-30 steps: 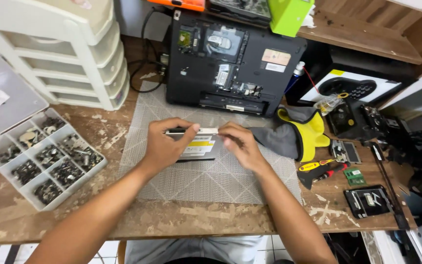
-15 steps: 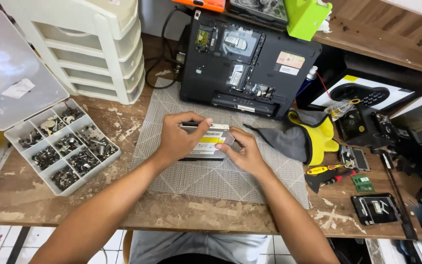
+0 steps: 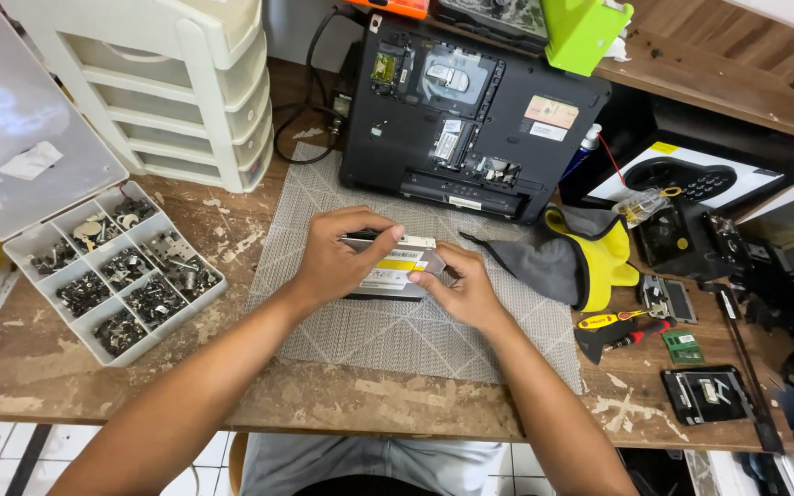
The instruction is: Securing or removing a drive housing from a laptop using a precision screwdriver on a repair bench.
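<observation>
In the head view, both hands grasp a slim grey metal optical drive with a yellow-and-white label (image 3: 395,269), held just above a grey woven work mat (image 3: 397,321) in the middle of the worn wooden surface (image 3: 232,230). The left hand (image 3: 337,257) is curled over the drive's left end, thumb stretched along its far edge; the right hand (image 3: 463,287) pinches the right end between thumb and fingers. Just beyond the mat, on the far side, lies a black laptop turned underside up with its bays uncovered (image 3: 470,119). To the left stands a clear plastic compartment box of small screws (image 3: 112,276), its lid open, and behind it a white plastic drawer unit (image 3: 176,92). To the right of the mat rests a grey and yellow work glove (image 3: 581,257), with a small red-handled screwdriver (image 3: 640,335) and a green memory module (image 3: 682,346) nearer the right edge
</observation>
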